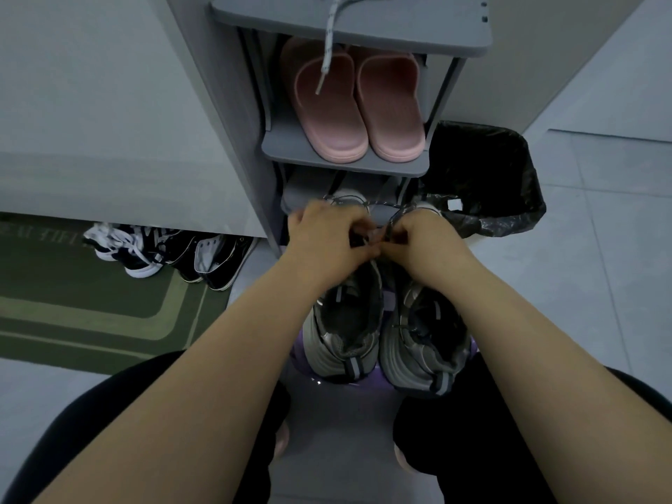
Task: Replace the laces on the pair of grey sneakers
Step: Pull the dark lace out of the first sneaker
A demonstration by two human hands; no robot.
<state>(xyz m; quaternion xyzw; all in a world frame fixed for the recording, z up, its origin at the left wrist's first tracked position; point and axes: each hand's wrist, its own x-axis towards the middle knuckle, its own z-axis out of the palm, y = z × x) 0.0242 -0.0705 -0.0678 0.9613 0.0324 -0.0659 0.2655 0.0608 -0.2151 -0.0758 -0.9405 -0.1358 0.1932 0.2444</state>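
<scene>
Two grey sneakers sit side by side on a purple surface [299,345] between the person's knees, heels toward the body and toes toward a grey shoe rack [345,154]. The left sneaker [343,321] has an open throat, while the right sneaker [425,340] shows dark lacing across its tongue. Both hands meet over the toe end of the pair. The left hand [327,241] and the right hand [425,241] have their fingers curled inward, fingertips almost touching, pinching a thin dark lace [380,203] that loops out above the knuckles. Which eyelet it enters is hidden by the hands. A pale lace [329,41] hangs from the rack's top shelf in front of pink slippers [358,103]. A bin lined with a black bag [483,169] stands right of the rack. Left of it, black-and-white shoes [145,249] lie by a green mat [91,303].
</scene>
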